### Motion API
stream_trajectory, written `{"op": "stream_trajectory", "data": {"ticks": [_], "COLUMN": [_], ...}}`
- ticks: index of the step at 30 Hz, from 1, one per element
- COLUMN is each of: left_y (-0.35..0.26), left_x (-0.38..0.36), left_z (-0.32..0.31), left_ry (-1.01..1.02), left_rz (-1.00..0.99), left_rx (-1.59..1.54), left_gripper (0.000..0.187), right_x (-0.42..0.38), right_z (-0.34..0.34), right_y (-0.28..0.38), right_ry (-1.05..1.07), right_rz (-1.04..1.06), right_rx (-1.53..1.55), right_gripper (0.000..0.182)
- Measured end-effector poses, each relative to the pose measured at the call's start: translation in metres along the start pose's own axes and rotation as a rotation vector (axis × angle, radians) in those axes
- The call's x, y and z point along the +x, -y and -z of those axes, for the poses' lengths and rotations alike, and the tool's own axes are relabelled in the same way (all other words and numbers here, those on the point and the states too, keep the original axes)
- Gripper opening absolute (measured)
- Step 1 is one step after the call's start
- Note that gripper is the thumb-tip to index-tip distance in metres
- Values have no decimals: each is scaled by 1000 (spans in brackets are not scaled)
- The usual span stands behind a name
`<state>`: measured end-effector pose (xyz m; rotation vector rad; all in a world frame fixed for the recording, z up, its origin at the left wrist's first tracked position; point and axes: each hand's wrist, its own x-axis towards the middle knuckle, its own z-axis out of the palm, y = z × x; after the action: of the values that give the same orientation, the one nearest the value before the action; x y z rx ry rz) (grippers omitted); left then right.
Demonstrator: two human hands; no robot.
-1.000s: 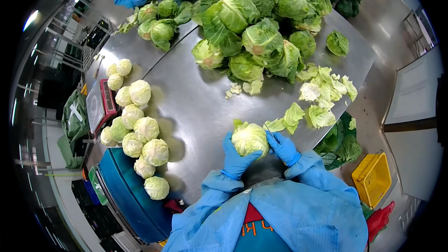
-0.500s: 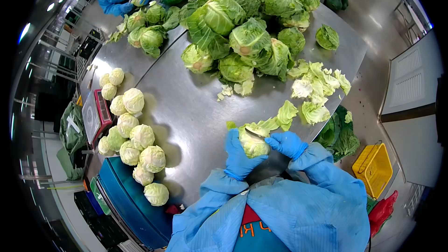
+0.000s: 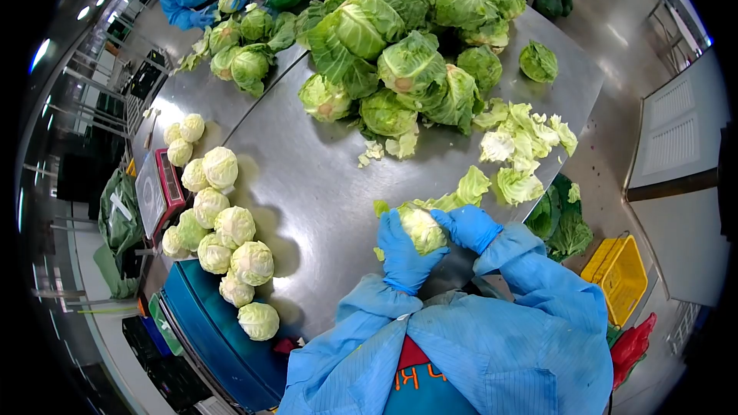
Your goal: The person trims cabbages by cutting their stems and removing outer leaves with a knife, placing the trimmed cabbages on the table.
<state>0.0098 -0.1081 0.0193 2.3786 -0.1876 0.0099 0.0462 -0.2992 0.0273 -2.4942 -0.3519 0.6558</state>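
A yellow crate [image 3: 632, 304] sits near what looks like red plastic [image 3: 632, 344].

Bright lamps [image 3: 40, 54] glowed toward ten o'clock, the metal table [image 3: 323, 192] glared, and fisheye curvature bent the black-rimmed edges.

Cabbage pile [image 3: 415, 69] ctr-back, scale [image 3: 167, 184] L, crate [image 3: 615, 275] R

Seen from its middle, the steel table [image 3: 330, 173] carries piled leafy cabbages [image 3: 411, 61] at one o'clock, a lone green cabbage [image 3: 538, 61] at two, loose cabbage leaves [image 3: 516, 183] at three, pale trimmed cabbage heads [image 3: 234, 226] from seven to nine, and a smaller cabbage cluster [image 3: 250, 67] at eleven.
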Motion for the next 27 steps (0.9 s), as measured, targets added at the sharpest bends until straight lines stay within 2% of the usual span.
{"op": "stream_trajectory", "data": {"ticks": [2, 5, 8, 11, 14, 17, 19, 20, 22, 23, 26, 27], "left_y": [-6, -9, -16, -26, -12, 19, 40, 47, 50, 39, 51, 35], "left_x": [2, 3, 1, -10, -18, -19, -21, -23, -23, -30, -28, -22], "left_z": [1, -1, 2, 5, -3, -1, 11, 19, 39, 49, 40, 50], "left_ry": [5, -10, -12, 27, -16, -35, 23, 85, 212, 189, 27, 24], "left_rz": [19, 31, -19, -96, -141, -187, -245, -174, -20, 203, 603, 597], "left_rx": [-2, 1, 78, 130, 40, -178, -330, -513, -866, -1096, -1103, -1195], "left_gripper": [125, 122, 119, 118, 118, 118, 117, 115, 112, 101, 81, 61], "right_x": [-1, 1, 16, 27, 8, -3, 8, 12, 13, 12, 8, 13], "right_z": [-12, -13, -31, -25, -20, -19, -29, -33, -34, -35, -29, -39], "right_y": [-9, -15, -41, -59, -36, -3, -6, -6, 8, 18, 46, 41], "right_ry": [-130, -155, -90, -181, -321, -445, -511, -545, -526, -509, -473, -530], "right_rz": [83, 82, -98, -169, -277, -366, -272, -224, -103, -43, -14, -18], "right_rx": [-78, -124, 101, -118, 134, 211, 420, 525, 540, 550, 607, 593], "right_gripper": [34, 38, 42, 48, 51, 49, 44, 42, 38, 36, 34, 31]}}
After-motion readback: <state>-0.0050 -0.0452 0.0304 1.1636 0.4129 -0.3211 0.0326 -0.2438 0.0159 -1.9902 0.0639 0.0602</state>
